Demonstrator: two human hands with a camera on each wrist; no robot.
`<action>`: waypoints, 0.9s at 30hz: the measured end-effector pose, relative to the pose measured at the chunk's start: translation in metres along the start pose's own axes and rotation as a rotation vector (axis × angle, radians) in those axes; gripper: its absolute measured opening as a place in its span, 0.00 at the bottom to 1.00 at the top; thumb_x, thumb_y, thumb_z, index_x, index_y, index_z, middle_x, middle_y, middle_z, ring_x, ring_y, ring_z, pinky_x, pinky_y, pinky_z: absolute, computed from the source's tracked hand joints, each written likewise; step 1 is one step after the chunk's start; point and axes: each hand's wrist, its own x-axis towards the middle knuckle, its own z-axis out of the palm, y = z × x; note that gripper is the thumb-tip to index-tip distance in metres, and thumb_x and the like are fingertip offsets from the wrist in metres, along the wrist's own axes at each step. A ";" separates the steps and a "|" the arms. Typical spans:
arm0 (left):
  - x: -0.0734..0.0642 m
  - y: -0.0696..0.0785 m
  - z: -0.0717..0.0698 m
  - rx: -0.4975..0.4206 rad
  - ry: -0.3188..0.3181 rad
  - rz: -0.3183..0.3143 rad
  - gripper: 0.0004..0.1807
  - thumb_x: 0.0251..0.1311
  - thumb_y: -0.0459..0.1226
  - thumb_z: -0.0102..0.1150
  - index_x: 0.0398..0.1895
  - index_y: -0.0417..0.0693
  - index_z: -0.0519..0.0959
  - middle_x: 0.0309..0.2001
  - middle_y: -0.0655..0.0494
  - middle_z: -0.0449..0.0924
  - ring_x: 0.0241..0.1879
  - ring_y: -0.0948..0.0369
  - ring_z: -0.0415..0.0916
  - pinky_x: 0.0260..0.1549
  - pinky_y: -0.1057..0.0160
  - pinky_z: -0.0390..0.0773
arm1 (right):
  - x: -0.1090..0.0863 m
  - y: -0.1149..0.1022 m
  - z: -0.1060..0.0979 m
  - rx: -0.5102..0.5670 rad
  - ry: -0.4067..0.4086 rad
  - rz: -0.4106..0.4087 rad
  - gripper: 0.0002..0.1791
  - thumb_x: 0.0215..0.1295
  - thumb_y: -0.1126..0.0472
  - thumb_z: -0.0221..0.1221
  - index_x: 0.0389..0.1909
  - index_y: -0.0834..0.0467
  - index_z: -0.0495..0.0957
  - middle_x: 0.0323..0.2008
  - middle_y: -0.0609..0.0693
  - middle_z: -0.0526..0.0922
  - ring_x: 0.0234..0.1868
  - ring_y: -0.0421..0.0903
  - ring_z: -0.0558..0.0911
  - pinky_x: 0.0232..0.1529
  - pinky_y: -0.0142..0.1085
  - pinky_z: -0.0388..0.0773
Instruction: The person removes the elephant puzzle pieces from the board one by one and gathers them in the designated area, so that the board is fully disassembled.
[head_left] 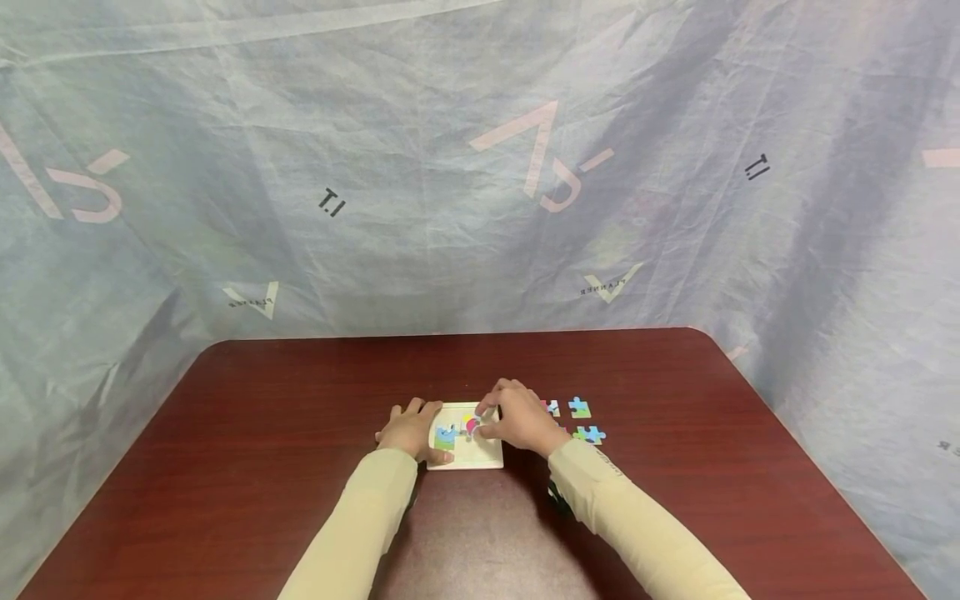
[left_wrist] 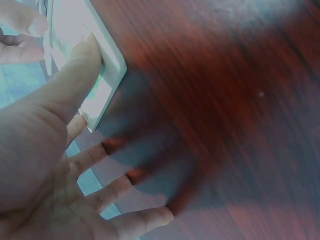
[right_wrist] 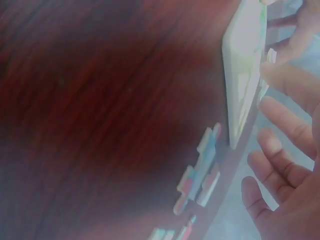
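A pale, shallow puzzle tray (head_left: pixel 480 455) lies on the table between the two hands. In its left part is a blue and green jigsaw piece (head_left: pixel 446 439). My left hand (head_left: pixel 407 430) is spread at the tray's left side; its thumb (left_wrist: pixel 82 60) rests on the tray while the other fingers extend straight. Over the tray, my right hand (head_left: pixel 525 419) pinches a jigsaw piece (head_left: pixel 471 425) with a pink patch between thumb and forefinger. In the right wrist view that piece (right_wrist: pixel 265 86) is seen edge-on above the tray, its remaining fingers loosely bent.
Loose jigsaw pieces lie right of the tray, among them a blue and green one (head_left: pixel 579 407) and another nearer me (head_left: pixel 591 435), partly behind the right wrist. The dark red table (head_left: pixel 285 467) ends at a grey printed cloth (head_left: pixel 427 250) at the back.
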 end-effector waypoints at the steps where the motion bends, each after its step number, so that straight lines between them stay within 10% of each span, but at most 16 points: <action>1: 0.000 0.000 0.000 0.001 0.000 0.000 0.46 0.50 0.45 0.81 0.72 0.47 0.69 0.68 0.42 0.68 0.66 0.37 0.62 0.51 0.28 0.72 | -0.001 0.000 -0.002 0.003 0.001 0.001 0.10 0.58 0.59 0.74 0.41 0.53 0.89 0.43 0.50 0.81 0.51 0.53 0.76 0.56 0.54 0.71; 27: -0.002 0.002 0.000 0.026 0.001 0.012 0.45 0.52 0.44 0.79 0.73 0.46 0.68 0.68 0.41 0.67 0.65 0.37 0.62 0.52 0.27 0.72 | -0.033 0.022 -0.028 -0.079 -0.006 0.001 0.11 0.57 0.57 0.76 0.41 0.51 0.89 0.44 0.47 0.79 0.50 0.50 0.76 0.54 0.51 0.71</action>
